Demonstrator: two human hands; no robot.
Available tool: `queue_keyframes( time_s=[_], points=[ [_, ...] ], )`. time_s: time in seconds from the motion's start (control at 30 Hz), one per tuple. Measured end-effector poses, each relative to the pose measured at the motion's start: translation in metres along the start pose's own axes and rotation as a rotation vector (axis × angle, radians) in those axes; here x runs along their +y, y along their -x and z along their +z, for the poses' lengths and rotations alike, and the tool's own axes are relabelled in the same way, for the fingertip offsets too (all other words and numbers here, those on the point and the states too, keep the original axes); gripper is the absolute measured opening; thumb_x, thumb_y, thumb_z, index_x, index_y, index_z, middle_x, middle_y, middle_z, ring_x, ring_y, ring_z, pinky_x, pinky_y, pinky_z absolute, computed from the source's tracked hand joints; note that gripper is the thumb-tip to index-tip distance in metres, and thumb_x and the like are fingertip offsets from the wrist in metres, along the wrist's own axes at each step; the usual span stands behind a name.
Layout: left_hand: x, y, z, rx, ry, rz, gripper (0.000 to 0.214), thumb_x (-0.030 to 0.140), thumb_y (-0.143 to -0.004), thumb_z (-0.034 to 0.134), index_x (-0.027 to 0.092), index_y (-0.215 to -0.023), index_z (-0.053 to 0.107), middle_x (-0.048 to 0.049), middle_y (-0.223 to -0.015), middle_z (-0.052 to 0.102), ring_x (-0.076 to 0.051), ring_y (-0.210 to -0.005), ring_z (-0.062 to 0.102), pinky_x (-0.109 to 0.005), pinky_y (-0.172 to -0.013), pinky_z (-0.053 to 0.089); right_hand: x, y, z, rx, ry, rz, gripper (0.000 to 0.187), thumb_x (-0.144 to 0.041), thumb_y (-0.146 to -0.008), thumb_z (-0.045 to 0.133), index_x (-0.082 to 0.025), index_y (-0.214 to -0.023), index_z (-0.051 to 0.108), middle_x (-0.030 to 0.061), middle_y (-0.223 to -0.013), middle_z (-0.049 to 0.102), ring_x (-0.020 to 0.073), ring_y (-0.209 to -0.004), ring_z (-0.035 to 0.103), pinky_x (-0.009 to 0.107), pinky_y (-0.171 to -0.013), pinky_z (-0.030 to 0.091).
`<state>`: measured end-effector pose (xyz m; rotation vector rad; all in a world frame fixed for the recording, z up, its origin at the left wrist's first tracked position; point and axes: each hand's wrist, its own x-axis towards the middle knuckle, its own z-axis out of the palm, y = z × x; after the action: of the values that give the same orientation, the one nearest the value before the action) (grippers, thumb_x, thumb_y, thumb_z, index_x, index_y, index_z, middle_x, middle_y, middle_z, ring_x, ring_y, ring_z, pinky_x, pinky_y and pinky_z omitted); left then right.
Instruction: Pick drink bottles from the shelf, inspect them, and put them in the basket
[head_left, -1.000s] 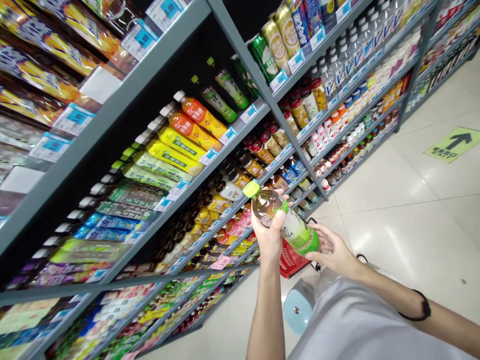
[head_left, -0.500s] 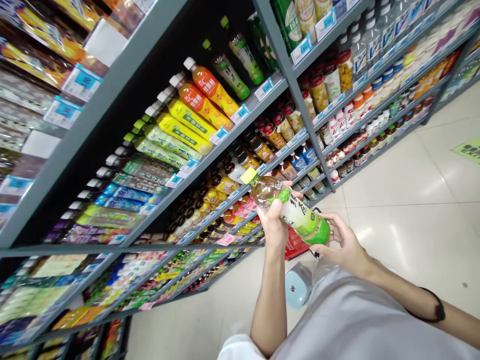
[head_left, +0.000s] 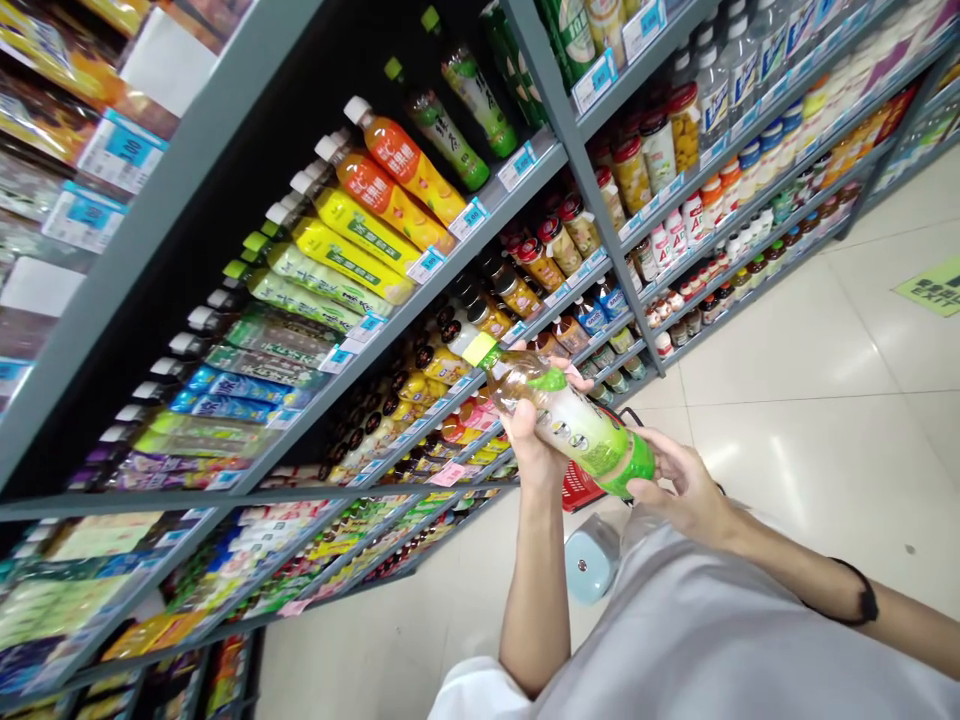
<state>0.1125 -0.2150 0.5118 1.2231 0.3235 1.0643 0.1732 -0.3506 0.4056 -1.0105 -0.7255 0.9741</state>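
A green-labelled tea drink bottle [head_left: 589,425] with a bright yellow-green cap lies tilted across both hands in front of my body, cap end up to the left. My left hand [head_left: 536,440] wraps round its upper part below the neck, thumb on the near side and fingertips showing beyond it. The base end rests in my right hand [head_left: 682,490], which grips it between thumb and fingers. The side of the label with small print and round marks faces up.
Grey shelves [head_left: 442,270] full of drink bottles, jars and price tags run along the left and ahead. A red basket [head_left: 579,487] and a light blue bin-like object [head_left: 592,560] stand on the tiled floor [head_left: 780,450]. A green floor sign [head_left: 934,287] lies at the right.
The bottle has turned about its long axis in my hands: the large characters on its label have given way to small print. The view has shifted slightly.
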Motion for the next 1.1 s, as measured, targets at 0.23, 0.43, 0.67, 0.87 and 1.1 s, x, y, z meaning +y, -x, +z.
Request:
queue_keyframes(
  time_s=[0.23,0.43,0.67,0.87,1.1],
  points=[
    [-0.002,0.000,0.006,-0.028,-0.007,-0.054,0.052,0.063,-0.081,0.065,0.022,-0.114,0.069,-0.0063,-0.092,0.071,-0.018,-0.075,0.067,-0.031,-0.071,0.058,-0.009,0.000,0.001,-0.240,-0.278,0.214,0.076,-0.080,-0.080,0.065,-0.014,-0.117,0.061,0.0006,-0.065,0.061,0.0094,-0.039,0.049,0.021,-0.042,0.018],
    [-0.004,-0.001,0.009,-0.025,-0.059,-0.022,0.055,0.067,-0.085,0.056,0.029,-0.123,0.063,-0.0069,-0.106,0.070,-0.021,-0.084,0.068,-0.034,-0.074,0.057,-0.014,-0.001,-0.002,-0.320,-0.389,0.373,0.083,-0.091,-0.081,0.043,-0.017,-0.110,0.067,0.0008,-0.054,0.059,0.0101,-0.034,0.039,0.024,-0.042,0.018],
    [-0.006,-0.009,0.012,0.064,0.013,-0.034,0.049,0.061,-0.089,0.056,0.025,-0.122,0.065,-0.0063,-0.102,0.069,-0.016,-0.075,0.062,-0.029,-0.070,0.054,-0.001,-0.010,-0.005,-0.233,-0.298,0.193,0.078,-0.080,-0.085,0.057,-0.018,-0.131,0.055,0.0050,-0.077,0.067,0.0133,-0.051,0.053,0.024,-0.046,0.033],
    [-0.015,-0.013,0.012,0.140,0.013,-0.093,0.051,0.060,-0.086,0.060,0.026,-0.124,0.064,-0.0065,-0.113,0.068,-0.014,-0.080,0.063,-0.027,-0.074,0.054,0.004,-0.014,-0.017,0.029,0.003,-0.092,0.082,-0.045,-0.071,0.091,-0.027,-0.134,0.042,0.0119,-0.128,0.065,0.0215,-0.097,0.069,0.028,-0.075,0.056],
    [-0.017,-0.014,0.010,0.108,0.041,-0.124,0.057,0.062,-0.079,0.068,0.026,-0.124,0.067,-0.0066,-0.116,0.067,-0.015,-0.086,0.062,-0.027,-0.080,0.054,0.007,-0.017,-0.030,0.073,-0.008,-0.096,0.071,-0.038,-0.067,0.095,-0.021,-0.124,0.056,0.0128,-0.117,0.073,0.0247,-0.103,0.071,0.030,-0.079,0.058]
  ],
)
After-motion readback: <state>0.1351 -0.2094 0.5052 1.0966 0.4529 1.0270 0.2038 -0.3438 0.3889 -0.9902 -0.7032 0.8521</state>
